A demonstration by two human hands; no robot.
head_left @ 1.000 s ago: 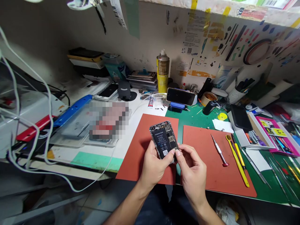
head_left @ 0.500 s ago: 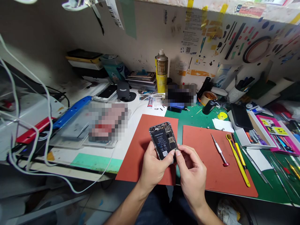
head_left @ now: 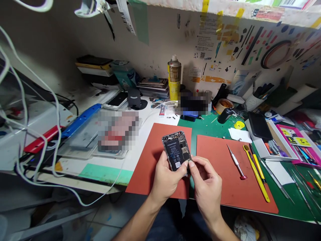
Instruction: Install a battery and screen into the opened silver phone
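Note:
An opened smartphone (head_left: 175,151) shows its black battery and circuit board, tilted above the left red-brown mat (head_left: 148,157). My left hand (head_left: 167,177) is wrapped round its lower left side, with the thumb lying across the bottom corner. At the lower right edge of the phone, my right hand (head_left: 206,178) is closed, thumb and forefinger pinched against the frame. Whether a small part sits in that pinch cannot be seen. Right of the hands, a screwdriver (head_left: 235,160) and a yellow-handled brush (head_left: 256,174) lie on the right red-brown mat (head_left: 213,150).
A yellow spray can (head_left: 174,78) stands at the back. Clear plastic trays (head_left: 80,144) lie on the left, with white cables (head_left: 59,134) hanging in front. Boxes of tools (head_left: 278,147), tweezers (head_left: 277,180) and a black phone (head_left: 259,125) are at the right.
The camera view has shifted slightly, so the bench appears a little lower and further right. Both hands keep the same hold at the phone.

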